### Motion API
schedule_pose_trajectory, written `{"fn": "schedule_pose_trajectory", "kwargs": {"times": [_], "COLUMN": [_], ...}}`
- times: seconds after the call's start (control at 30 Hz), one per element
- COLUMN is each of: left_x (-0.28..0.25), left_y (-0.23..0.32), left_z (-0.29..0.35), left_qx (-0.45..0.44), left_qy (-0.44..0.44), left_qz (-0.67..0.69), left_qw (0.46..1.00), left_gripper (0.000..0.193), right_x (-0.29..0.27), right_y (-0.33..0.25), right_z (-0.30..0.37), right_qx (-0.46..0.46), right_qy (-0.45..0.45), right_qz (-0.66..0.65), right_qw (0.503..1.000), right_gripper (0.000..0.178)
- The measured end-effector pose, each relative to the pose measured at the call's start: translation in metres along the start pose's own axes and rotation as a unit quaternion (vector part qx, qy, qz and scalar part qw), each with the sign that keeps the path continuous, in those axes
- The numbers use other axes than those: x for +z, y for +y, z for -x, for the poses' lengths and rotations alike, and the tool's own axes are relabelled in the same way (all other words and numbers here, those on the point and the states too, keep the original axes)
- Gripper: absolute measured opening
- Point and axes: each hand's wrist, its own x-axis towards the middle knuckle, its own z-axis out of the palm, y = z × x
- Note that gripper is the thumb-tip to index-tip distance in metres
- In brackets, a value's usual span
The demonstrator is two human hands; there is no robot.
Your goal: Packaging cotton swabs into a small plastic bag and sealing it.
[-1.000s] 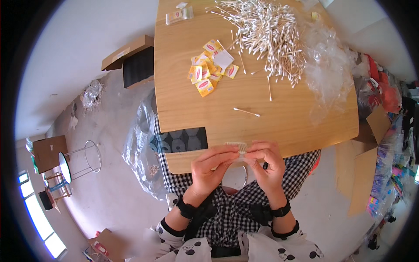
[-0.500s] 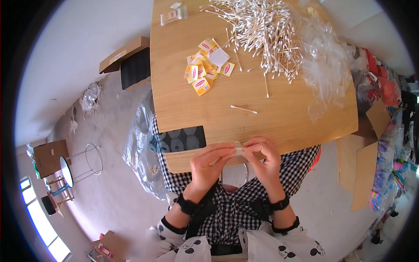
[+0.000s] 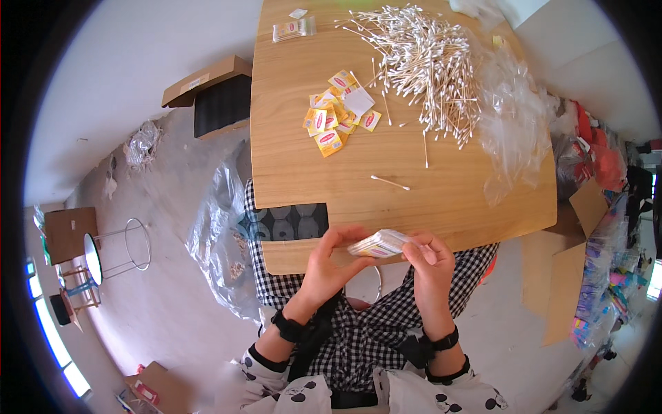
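A small clear packet of cotton swabs (image 3: 380,243), with a yellow and white card showing, is held above the table's near edge. My left hand (image 3: 323,268) grips its left end, thumb below and fingers above. My right hand (image 3: 432,265) pinches the right end between thumb and bent fingers. Beyond them, a single cotton swab (image 3: 390,183) lies on the wooden table (image 3: 469,214). Farther off are a heap of yellow and white cards (image 3: 329,139) and a big pile of loose cotton swabs (image 3: 436,76).
Another filled swab packet (image 3: 289,30) lies at the table's far left. Crumpled clear plastic (image 3: 514,124) covers the right side. A dark padded sheet (image 3: 289,221) shows at the near-left table corner. Cardboard boxes (image 3: 562,276) stand right of the table, and a plastic bag (image 3: 217,241) hangs left.
The packet has been turned, so its yellow card and swabs now show. My hands have moved slightly apart along it. The whole view has shifted a little.
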Motion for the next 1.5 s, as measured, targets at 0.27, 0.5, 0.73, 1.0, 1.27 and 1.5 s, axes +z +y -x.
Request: {"fn": "schedule_pose_trajectory", "kwargs": {"times": [0.27, 0.5, 0.73, 1.0, 1.27, 1.5], "left_x": [-0.007, -0.002, -0.008, -0.006, -0.005, -0.006], "left_y": [0.039, 0.048, 0.057, 0.07, 0.068, 0.076], "left_z": [0.026, 0.034, 0.038, 0.039, 0.041, 0.043], "left_qx": [-0.088, 0.014, 0.012, 0.027, 0.094, 0.085], "left_qy": [-0.092, -0.071, -0.124, -0.127, -0.122, -0.125], "left_qz": [0.103, -0.013, 0.011, 0.026, 0.032, 0.043], "left_qw": [0.986, 0.997, 0.992, 0.991, 0.987, 0.988], "left_gripper": [0.032, 0.031, 0.036, 0.035, 0.034, 0.034], "right_x": [0.008, 0.01, 0.005, -0.002, 0.001, -0.006], "right_y": [-0.031, -0.031, -0.033, -0.03, -0.037, -0.034], "right_z": [0.01, 0.017, 0.027, 0.036, 0.034, 0.038], "right_qx": [-0.021, -0.113, -0.236, -0.371, -0.406, -0.394], "right_qy": [-0.033, -0.038, -0.051, -0.049, -0.107, -0.11], "right_qz": [0.124, 0.211, 0.288, 0.279, 0.26, 0.236], "right_qw": [0.992, 0.97, 0.927, 0.884, 0.869, 0.881], "right_gripper": [0.009, 0.016, 0.017, 0.019, 0.039, 0.026]}}
